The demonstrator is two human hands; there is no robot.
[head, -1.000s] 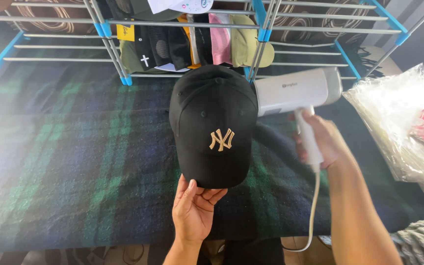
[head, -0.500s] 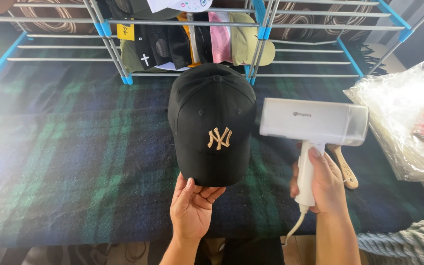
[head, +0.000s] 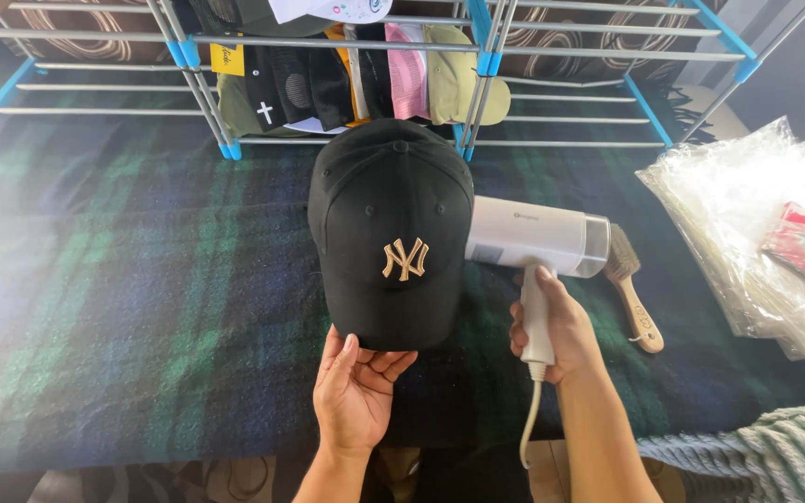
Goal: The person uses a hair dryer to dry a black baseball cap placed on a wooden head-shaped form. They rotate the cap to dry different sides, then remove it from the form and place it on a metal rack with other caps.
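Left hand (head: pixel 358 391) palm up, fingers cupped loosely (thumb at the right); right hand (head: pixel 552 326) fisted in a closed grip, forearm angled inward.

Steamer swung back in beside the cap

The right hand (head: pixel 552 326) brought the white handheld steamer (head: pixel 533 240) leftward again, so its head went from well clear of the black cap (head: pixel 391 233) to touching the cap's right side. With the steamer shifted, a wooden brush (head: pixel 631 289) on the plaid cloth (head: pixel 123 279) came fully into sight beside it.
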